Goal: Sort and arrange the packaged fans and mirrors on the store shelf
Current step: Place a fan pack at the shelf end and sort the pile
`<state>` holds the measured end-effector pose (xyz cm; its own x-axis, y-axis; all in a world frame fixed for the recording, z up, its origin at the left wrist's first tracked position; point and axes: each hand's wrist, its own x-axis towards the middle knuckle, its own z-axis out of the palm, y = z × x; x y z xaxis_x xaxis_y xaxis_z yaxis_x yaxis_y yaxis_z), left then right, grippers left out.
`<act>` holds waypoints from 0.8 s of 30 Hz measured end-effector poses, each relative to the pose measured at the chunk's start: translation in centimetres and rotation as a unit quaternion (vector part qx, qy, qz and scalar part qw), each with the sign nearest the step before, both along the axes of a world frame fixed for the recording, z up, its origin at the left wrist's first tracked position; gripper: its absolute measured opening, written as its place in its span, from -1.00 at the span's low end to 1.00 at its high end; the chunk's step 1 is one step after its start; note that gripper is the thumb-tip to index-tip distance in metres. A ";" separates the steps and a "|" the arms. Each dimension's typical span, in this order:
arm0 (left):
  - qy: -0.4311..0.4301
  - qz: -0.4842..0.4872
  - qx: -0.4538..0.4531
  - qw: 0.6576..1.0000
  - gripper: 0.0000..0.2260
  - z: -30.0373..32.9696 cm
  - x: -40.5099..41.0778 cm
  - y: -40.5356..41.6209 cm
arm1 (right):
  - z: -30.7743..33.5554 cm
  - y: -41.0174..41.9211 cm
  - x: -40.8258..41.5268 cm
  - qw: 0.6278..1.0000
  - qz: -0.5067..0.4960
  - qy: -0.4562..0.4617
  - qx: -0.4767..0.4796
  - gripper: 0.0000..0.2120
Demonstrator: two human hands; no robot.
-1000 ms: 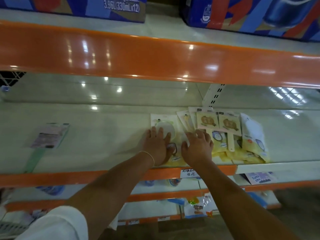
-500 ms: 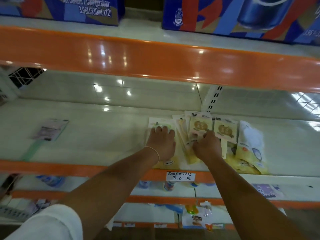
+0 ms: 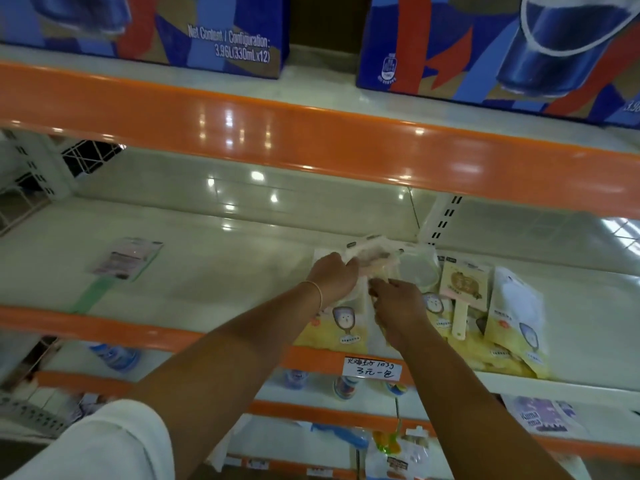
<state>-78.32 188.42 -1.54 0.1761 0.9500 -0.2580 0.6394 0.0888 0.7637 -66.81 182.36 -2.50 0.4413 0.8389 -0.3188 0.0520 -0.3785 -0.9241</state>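
Lifted off the shelf board since half a second ago: several of the flat packets, then lying under two flat hands, now bunched and blurred in a raised bundle of packets. Left hand curled round the bundle's left edge, thin band at the wrist. Right hand just below and right of it, fingers bent toward the bundle's lower edge; cannot tell whether pinching a packet or merely touching, since blur hides the fingertips.

Underneath, still flat on the white shelf: a yellow packet with a small hand-mirror picture, partly covered by the left wrist. Behind the right hand, a clear packet with a round pale disc. Further right, a pink-handled paddle fan packet with a brown emblem, then a white and yellow packet leaning on the heap at the right end.

Well apart to the left, alone on the same shelf: a green-handled packet.

On the orange front rail, a handwritten price label below the hands. On the shelf above, blue printed drink cartons. On lower shelves, blurred bottles and bags.
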 end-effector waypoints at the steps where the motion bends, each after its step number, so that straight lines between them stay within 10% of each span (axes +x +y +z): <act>1: -0.048 0.020 -0.018 0.998 -0.55 0.3 -0.8 0.0 | 0.0 0.0 -1.2 1.000 0.010 0.009 0.008 -0.76; 6: -0.179 0.100 -0.073 0.976 -0.61 2.6 -6.3 0.0 | -0.2 -0.4 -8.3 0.993 0.091 -0.067 0.039 -0.77; 13: -0.107 0.141 -0.016 0.984 -0.41 3.3 -15.3 0.3 | -0.4 -0.4 -17.5 0.969 0.196 -0.126 0.080 -0.83; 24: -0.183 0.216 -0.015 0.959 -0.88 0.2 -31.4 2.6 | -1.8 1.8 -29.3 0.924 0.332 -0.188 0.032 -0.72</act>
